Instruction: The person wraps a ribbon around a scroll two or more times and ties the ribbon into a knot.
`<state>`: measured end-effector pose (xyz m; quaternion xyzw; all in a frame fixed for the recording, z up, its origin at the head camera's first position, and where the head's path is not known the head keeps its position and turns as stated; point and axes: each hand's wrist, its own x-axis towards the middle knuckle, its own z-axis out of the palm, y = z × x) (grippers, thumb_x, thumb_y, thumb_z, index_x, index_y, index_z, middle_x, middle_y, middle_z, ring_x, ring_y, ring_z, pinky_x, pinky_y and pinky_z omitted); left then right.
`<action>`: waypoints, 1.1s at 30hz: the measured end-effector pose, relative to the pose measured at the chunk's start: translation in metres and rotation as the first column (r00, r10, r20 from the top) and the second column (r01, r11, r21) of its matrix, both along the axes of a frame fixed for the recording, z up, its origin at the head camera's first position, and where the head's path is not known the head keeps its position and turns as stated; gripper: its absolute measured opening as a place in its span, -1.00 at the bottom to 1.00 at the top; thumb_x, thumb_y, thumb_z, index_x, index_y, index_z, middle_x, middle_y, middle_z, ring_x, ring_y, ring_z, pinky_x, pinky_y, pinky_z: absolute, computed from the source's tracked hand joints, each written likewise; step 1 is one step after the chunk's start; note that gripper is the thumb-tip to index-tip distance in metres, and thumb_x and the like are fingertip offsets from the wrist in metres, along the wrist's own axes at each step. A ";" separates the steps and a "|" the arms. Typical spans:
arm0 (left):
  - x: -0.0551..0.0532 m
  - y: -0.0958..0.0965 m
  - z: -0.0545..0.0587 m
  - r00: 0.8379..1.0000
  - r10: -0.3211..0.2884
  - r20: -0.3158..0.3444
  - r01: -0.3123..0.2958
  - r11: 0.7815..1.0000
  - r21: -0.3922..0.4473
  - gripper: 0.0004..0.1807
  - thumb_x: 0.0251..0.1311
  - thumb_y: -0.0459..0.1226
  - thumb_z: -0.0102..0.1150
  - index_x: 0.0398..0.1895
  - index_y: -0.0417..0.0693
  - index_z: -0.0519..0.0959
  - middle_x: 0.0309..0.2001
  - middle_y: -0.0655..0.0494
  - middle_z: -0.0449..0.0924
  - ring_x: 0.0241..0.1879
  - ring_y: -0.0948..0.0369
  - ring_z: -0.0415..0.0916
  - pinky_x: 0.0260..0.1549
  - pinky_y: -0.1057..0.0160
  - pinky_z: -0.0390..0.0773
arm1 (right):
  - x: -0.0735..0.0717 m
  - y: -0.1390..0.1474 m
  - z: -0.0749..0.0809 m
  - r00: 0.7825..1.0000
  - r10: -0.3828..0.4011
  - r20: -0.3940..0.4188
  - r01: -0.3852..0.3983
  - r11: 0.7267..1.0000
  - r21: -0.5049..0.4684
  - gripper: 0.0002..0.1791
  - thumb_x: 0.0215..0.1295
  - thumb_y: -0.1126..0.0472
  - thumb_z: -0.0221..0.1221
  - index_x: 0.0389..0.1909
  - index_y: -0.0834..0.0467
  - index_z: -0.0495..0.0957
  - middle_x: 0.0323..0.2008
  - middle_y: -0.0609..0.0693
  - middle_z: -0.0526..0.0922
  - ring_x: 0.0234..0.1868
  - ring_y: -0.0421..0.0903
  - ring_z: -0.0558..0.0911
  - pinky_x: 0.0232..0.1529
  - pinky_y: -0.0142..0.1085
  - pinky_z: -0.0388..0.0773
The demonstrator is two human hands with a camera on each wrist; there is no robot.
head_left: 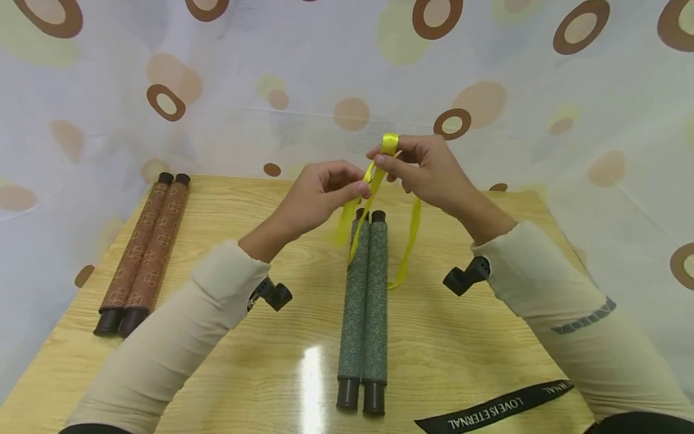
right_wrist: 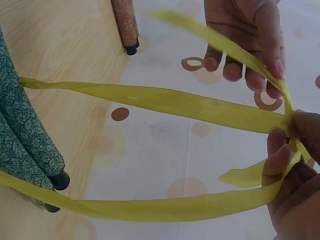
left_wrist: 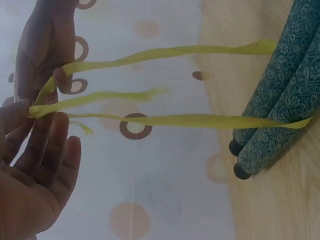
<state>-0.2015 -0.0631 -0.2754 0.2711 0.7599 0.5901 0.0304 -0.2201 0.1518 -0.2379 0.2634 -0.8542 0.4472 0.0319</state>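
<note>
A: Entry. Both hands are raised above the far end of the green scroll pair [head_left: 364, 301], which lies lengthwise at mid-table [head_left: 466, 361]. A yellow ribbon [head_left: 374, 181] runs up from around or under that pair; I cannot tell which.

B: Hand states?

A: Left hand [head_left: 320, 193]: fingertips together, pinching the ribbon where the strands cross. Right hand [head_left: 423, 169]: fingers curled, clamped on a loop of ribbon that stands up over the knuckles. The right wrist view shows both strands meeting at the right fingertips [right_wrist: 280, 155], with a short free tail [right_wrist: 245, 177] below.

B: Is the ribbon taut?

A: Lightly. In the left wrist view the strands [left_wrist: 190, 120] run nearly straight to the scrolls [left_wrist: 280, 100]. One strand hangs slack on the right side of the pair.

B: Judgement on doing the tying well?

A: Hold the crossing pinned with the left hand while the right works its loop; if the pinch slips, the wrap probably loosens. Keep tension even on both strands so the two scrolls stay side by side. Keep the satin flat, since a twist already shows near the scrolls.

B: Elsewhere?

A: Brown scroll pair [head_left: 143, 253] at the left edge, well apart. Black printed ribbon [head_left: 499, 407] at the near right corner.
</note>
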 end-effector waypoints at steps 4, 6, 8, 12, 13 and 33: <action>0.003 0.007 -0.002 0.996 0.062 -0.064 -0.064 0.997 -0.038 -0.82 0.32 -0.26 0.27 -0.11 -0.16 0.71 -0.08 -0.05 0.73 -0.15 0.06 0.69 -0.15 0.23 0.65 | -0.001 -0.004 0.000 1.000 0.020 -0.006 -0.020 1.000 -0.014 -0.75 0.45 0.13 0.17 -0.01 0.15 0.70 -0.38 -0.14 0.68 -0.36 -0.13 0.58 -0.52 -0.40 0.45; 0.002 0.011 -0.003 0.991 0.095 -0.090 -0.099 0.995 -0.031 -0.84 0.26 -0.24 0.33 -0.19 -0.13 0.74 -0.17 -0.04 0.75 -0.22 0.03 0.71 -0.21 0.22 0.67 | -0.001 -0.007 0.001 1.000 0.024 -0.005 -0.024 0.999 -0.027 -0.75 0.45 0.16 0.17 -0.02 0.17 0.70 -0.40 -0.15 0.68 -0.36 -0.13 0.58 -0.52 -0.40 0.44; 0.002 0.012 -0.004 0.983 0.128 -0.129 -0.131 0.991 -0.019 -0.87 0.21 -0.25 0.39 -0.28 -0.14 0.74 -0.26 -0.05 0.75 -0.31 0.02 0.70 -0.27 0.20 0.67 | 0.000 -0.010 0.001 0.999 0.038 0.004 -0.038 0.999 -0.036 -0.76 0.45 0.17 0.17 -0.02 0.18 0.69 -0.40 -0.15 0.68 -0.36 -0.13 0.57 -0.52 -0.40 0.42; 0.000 0.011 -0.007 0.952 0.230 -0.201 -0.238 0.971 -0.017 -0.81 0.12 -0.26 0.46 -0.36 -0.17 0.63 -0.33 -0.05 0.69 -0.40 0.14 0.61 -0.29 0.25 0.61 | 0.002 -0.019 0.001 0.997 0.078 0.021 -0.077 0.996 -0.048 -0.76 0.44 0.16 0.18 -0.02 0.17 0.70 -0.35 -0.10 0.70 -0.37 -0.13 0.56 -0.53 -0.38 0.40; -0.001 0.012 -0.008 0.945 0.249 -0.211 -0.258 0.966 -0.015 -0.77 0.13 -0.26 0.46 -0.33 -0.19 0.59 -0.32 -0.04 0.65 -0.38 0.15 0.58 -0.27 0.26 0.58 | 0.003 -0.019 0.001 0.997 0.078 0.021 -0.077 0.996 -0.046 -0.77 0.44 0.16 0.18 -0.02 0.17 0.70 -0.33 -0.09 0.71 -0.38 -0.12 0.56 -0.53 -0.38 0.40; -0.013 -0.002 -0.019 0.999 0.036 -0.007 -0.037 0.998 -0.057 -0.85 0.36 -0.28 0.19 -0.11 -0.17 0.62 -0.29 0.04 0.62 -0.28 0.14 0.54 -0.18 0.25 0.51 | 0.004 -0.001 -0.008 0.999 0.043 -0.025 -0.043 0.999 -0.003 -0.79 0.44 0.22 0.17 -0.04 0.22 0.68 -0.31 -0.23 0.63 -0.39 -0.18 0.58 -0.50 -0.39 0.47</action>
